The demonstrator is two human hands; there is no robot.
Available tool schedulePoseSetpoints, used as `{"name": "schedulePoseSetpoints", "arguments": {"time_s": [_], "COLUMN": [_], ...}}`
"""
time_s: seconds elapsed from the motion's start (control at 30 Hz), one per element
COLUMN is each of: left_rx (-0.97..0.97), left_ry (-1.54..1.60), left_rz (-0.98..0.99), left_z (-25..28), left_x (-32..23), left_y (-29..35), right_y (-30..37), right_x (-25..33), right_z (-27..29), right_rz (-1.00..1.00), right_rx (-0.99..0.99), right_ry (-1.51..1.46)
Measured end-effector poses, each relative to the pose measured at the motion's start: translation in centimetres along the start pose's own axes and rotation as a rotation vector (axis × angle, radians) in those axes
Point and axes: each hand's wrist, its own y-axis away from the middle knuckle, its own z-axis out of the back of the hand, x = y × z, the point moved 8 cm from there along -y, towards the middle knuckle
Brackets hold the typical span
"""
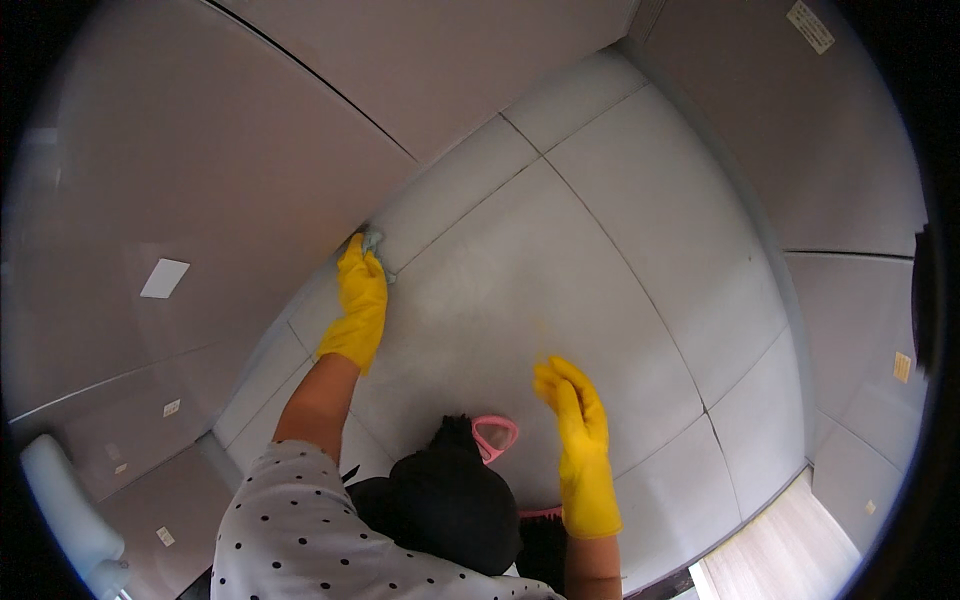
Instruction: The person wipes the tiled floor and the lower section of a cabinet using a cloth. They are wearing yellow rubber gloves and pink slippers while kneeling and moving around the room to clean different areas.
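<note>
Both my hands wear yellow rubber gloves. At the foot of the left-hand panel, where it meets the grey tiled floor (490, 260), my left hand (362, 290) is closed on a crumpled grey-blue cloth (373, 243). Part of the cloth pokes out past the fingers and lies against the floor edge; the rest is hidden by the glove. Over the tiles on the right, my right hand (575, 405) is raised with its fingers loosely bent and nothing visible in it. A pink slipper (494, 438) shows near my dark-clothed knee (455, 505).
Grey-brown panels (190, 180) rise on the left and far side, with more panels (850, 330) on the right. Small stickers dot them. A pale blue rounded object (70, 500) stands at the lower left. Light wood-look flooring (780, 550) lies at the lower right.
</note>
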Motion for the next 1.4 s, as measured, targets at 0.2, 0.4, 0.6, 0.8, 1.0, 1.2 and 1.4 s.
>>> {"name": "schedulePoseSetpoints", "arguments": {"time_s": [0.2,0.4,0.6,0.8,1.0,1.2,1.4], "left_rx": [0.077,0.523,0.724,0.323,0.293,0.347,0.382], "left_ry": [-0.53,-0.254,0.351,0.393,-0.033,-0.465,-0.447], "left_rz": [-0.346,-0.459,-0.4,-0.529,-0.793,-0.912,-0.885], "left_z": [-13.8,-29.5,-29.0,-20.0,-18.8,-24.3,-24.9], "left_x": [-8.5,-23.1,-27.1,-17.6,-17.8,-20.0,-18.8], "left_y": [1.4,14.6,22.4,9.6,3.5,5.2,4.9], "right_y": [1.9,3.0,3.9,-2.4,-12.0,-15.7,-19.5], "right_x": [0.8,3.9,5.4,6.1,7.3,8.1,7.6], "right_z": [3.5,6.9,13.9,16.7,10.8,16.5,0.8], "right_rz": [-0.013,0.144,0.261,0.511,0.595,0.608,0.798], "right_rx": [0.073,-0.163,-0.511,-0.728,-0.629,-0.697,-0.305], "right_ry": [-0.378,-0.678,-0.458,0.805,1.431,1.121,1.157]}}
